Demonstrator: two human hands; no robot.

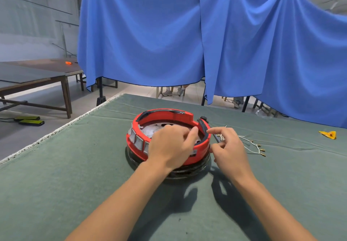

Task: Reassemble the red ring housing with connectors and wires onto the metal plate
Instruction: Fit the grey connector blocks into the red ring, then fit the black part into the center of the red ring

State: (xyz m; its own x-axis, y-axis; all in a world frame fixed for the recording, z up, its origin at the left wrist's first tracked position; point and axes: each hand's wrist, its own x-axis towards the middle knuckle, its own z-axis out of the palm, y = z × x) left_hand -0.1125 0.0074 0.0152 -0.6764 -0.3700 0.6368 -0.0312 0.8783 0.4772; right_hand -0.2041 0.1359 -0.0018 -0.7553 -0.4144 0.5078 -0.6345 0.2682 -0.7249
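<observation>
Green cloth-covered table, blue drapes behind. Head view: red ring housing sits mid-table over a metal plate, on a dark base. Left hand rests on the ring's near rim, fingers curled inside, grip unclear. Right hand pinches a thin dark piece at the ring's right side. Wires with connectors lie toward the table's right edge.

A green felt-covered surface with a frayed white edge carries a red ring housing seated on a dark round base at its centre. White wires with brass connectors trail just beside the housing, and a yellow scrap lies well apart near the right edge.
</observation>
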